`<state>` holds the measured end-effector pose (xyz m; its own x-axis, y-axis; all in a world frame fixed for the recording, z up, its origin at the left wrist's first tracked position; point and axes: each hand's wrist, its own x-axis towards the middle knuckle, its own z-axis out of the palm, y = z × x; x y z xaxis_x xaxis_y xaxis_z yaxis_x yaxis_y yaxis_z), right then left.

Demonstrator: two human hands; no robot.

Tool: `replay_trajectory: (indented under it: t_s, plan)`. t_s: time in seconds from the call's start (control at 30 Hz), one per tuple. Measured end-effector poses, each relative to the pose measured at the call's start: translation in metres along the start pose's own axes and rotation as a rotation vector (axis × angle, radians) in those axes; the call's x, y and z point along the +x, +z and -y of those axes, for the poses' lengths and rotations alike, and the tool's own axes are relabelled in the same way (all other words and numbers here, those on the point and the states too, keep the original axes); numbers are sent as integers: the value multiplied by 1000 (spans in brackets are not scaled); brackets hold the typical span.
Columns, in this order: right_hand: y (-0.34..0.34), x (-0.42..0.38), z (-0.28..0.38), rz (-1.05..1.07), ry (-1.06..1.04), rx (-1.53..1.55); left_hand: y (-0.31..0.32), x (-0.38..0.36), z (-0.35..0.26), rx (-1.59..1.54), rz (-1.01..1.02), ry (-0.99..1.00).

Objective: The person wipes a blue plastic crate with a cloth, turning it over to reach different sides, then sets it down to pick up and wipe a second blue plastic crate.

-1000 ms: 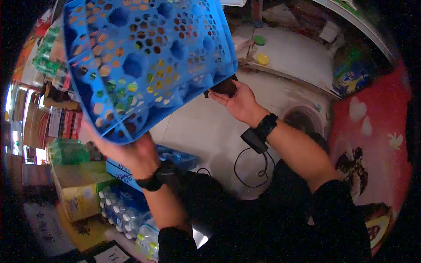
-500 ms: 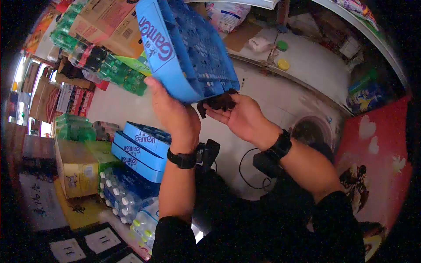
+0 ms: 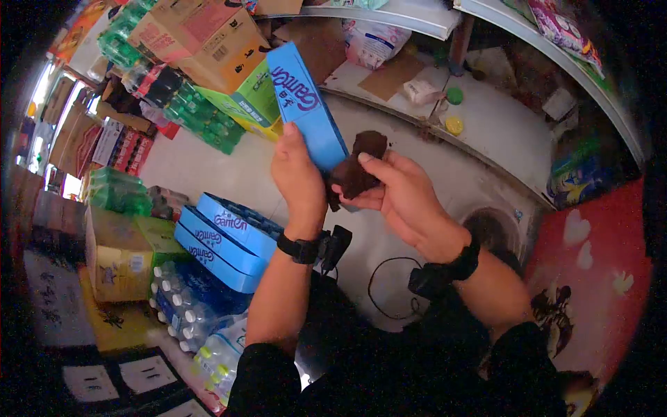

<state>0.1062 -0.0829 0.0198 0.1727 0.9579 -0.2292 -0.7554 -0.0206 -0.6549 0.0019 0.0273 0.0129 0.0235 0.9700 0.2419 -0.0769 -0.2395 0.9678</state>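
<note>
My left hand [image 3: 300, 177] grips a blue plastic crate [image 3: 306, 108] printed "Ganten", held up edge-on in front of me. Against the crate's lower right side my right hand [image 3: 399, 191] presses a dark brown rag [image 3: 356, 170], fingers closed over it. Both wrists wear black bands, and a black cable hangs below the right one.
Stacked blue Ganten crates [image 3: 222, 240] sit on the floor at lower left, beside shrink-wrapped water bottles [image 3: 184, 316] and yellow cartons [image 3: 114, 260]. Cardboard boxes [image 3: 201, 42] and packs of green bottles [image 3: 201, 121] pile up at upper left. A white shelf [image 3: 486, 132] with small items runs along the right.
The crate turned from showing its perforated bottom to edge-on and came lower. My left hand shifted up its side. My right hand with the rag moved onto the crate's side.
</note>
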Motion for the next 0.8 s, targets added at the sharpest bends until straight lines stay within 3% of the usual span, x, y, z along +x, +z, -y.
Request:
replay_trajectory:
  t_s: [0.03, 0.13, 0.23, 0.3, 0.33, 0.4, 0.5, 0.57, 0.67, 0.73, 0.8]
  plan:
    - [1, -1, 5, -2, -53, -46, -1, 1, 3, -15, 7, 5]
    - [0, 1, 21, -95, -468, -364, -7, 4, 19, -29, 44, -6]
    - [-9, 3, 19, -166, -932, -992, -6, 2, 13, 5, 110, -25]
    - [-19, 10, 15, -88, -1188, -1300, -3, -6, 13, 0, 168, 38]
    - [-23, 13, 15, -41, -1306, -1458, 5, -10, 21, -156, 155, 71]
    - [-28, 14, 17, -22, -1268, -1396, -5, -14, 20, -12, 294, 12]
    - [-47, 21, 25, -54, -1156, -1264, -2, -16, 18, -83, 444, 32]
    - [-63, 34, 36, -118, -1126, -1241, 0, -18, 11, -1, 421, 1]
    - [-98, 53, 52, -324, -1222, -1255, -11, -10, 9, 65, 427, -104]
    - [-110, 47, 65, -512, -940, -1157, -15, -5, 1, 36, 401, -91]
    - [-130, 55, 72, -699, -858, -988, -23, 7, 1, -17, 336, -199]
